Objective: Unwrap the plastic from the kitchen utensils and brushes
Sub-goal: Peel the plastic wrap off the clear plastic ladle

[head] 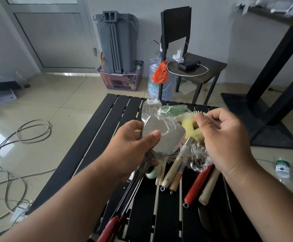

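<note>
The left grip (135, 137) is clutching the wrapped utensil bundle (166, 137) at frame centre, thumb pressing the metal spatula blade (161, 131). The right grip (224, 135) is pinching clear plastic wrap (199, 159) beside the yellow brush (189, 124), above the black slatted worktop (107, 123).

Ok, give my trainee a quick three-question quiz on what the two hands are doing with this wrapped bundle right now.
1. True or false: the left hand grips the metal spatula blade through the plastic wrap.
2. What does the right hand pinch? A) the red handle B) a strip of the plastic wrap C) the yellow sponge
3. Fill in: the bundle is held above a black ______ table.

Key:
1. True
2. B; the red handle and the yellow sponge are not in its fingers
3. slatted
</note>
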